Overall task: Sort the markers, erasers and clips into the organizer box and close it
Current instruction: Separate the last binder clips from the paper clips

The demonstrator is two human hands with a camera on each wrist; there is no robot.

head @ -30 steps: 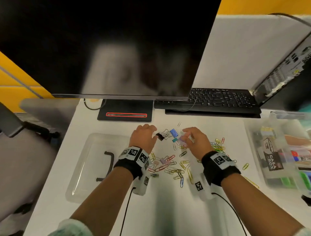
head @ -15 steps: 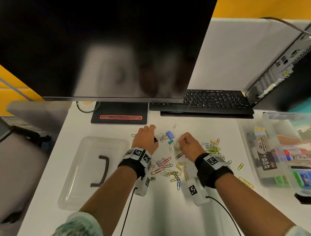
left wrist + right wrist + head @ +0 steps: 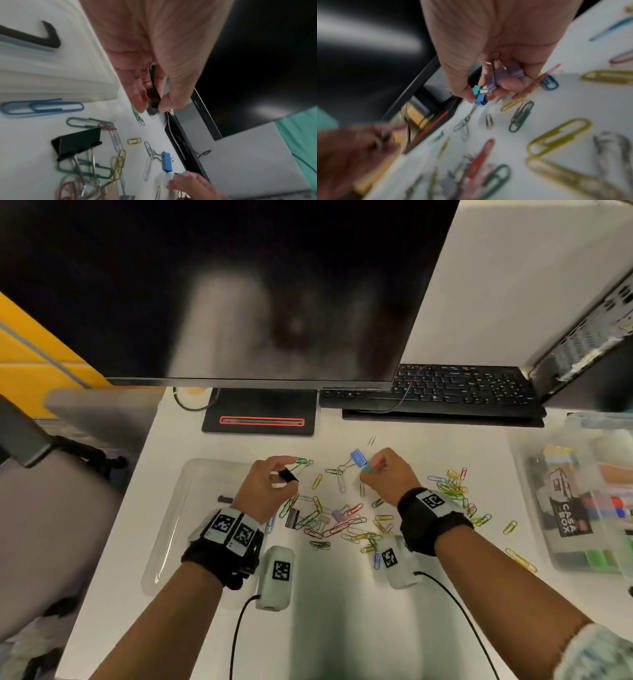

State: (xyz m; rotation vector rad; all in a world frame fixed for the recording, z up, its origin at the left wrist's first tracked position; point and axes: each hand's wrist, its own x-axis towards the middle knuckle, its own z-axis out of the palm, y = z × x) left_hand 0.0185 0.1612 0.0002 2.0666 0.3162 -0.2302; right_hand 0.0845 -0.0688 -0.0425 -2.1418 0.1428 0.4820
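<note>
Pinching black binder clip (image 3: 287, 475), left hand (image 3: 265, 491).

Dim, warm light overhead; glare smears the dark monitor (image 3: 219, 302). Head view bends at its edges, right wrist view heavily blurred, left wrist softer.

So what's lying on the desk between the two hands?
In the head view, a blue binder clip, silver paper clips and a yellow paper clip lie between the left hand and right hand.

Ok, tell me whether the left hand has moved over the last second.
Yes. The left hand, pinching a black binder clip, has drawn left, away from the blue binder clip toward the clear lid.
</note>
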